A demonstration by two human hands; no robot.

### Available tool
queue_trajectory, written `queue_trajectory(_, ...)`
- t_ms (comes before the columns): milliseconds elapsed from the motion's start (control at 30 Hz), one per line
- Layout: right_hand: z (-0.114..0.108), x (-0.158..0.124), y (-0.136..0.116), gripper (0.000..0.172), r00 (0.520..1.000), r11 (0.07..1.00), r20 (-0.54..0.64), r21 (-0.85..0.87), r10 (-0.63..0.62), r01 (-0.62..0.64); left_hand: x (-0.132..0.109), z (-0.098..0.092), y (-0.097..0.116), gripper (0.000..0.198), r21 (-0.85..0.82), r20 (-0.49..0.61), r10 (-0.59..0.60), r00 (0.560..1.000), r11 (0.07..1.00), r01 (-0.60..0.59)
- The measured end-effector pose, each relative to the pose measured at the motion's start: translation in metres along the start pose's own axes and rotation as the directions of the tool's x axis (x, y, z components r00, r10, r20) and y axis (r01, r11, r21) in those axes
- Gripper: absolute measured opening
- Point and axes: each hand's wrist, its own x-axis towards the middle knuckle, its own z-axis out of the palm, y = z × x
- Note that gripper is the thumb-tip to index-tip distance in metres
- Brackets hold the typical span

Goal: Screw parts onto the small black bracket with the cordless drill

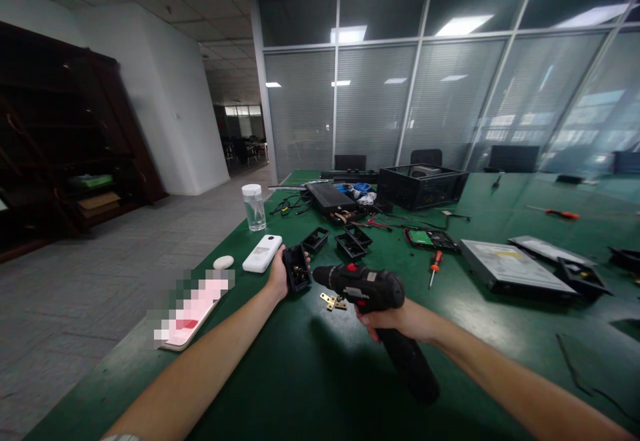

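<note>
Room between left forearm point(220, 354) and drill point(373, 286)

Dim-ish, cool light: bright lamp rectangles glare on the glass wall point(300, 121) beyond the drill point(370, 286), a pale sheen washes the green table point(520, 334) to the drill's right, and a soft dark shadow pools beneath it. Wide-lens distortion: wall frames lean hard to the drill's right, and the dark cabinet point(45, 94) far left of it slants and goes near black (shelf detail mostly lost). Slightly soft overall, black chassis point(400, 191) beyond the drill losing inner detail, coarse pixel blocks covering part of the pink slab point(201, 307) left of it.
</note>
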Motion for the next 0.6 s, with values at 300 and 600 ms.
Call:
queue_trajectory(300, 0.0015, 0.0009, 0.0025, 0.020, 1.000, 1.000, -0.007, 0.001, -0.004, 0.004, 0.0010, -0.0014, -0.0011, 0.047, 0.019, 0.003, 0.008, 1.000, 1.000, -0.008)
queue_trajectory(600, 0.0076, -0.0005, -0.0008, 0.025, 1.000, 1.000, -0.001, 0.028, 0.009, -0.009, 0.0030, -0.0036, -0.0016, 0.047, 0.022, 0.021, 0.007, 1.000, 1.000, -0.008)
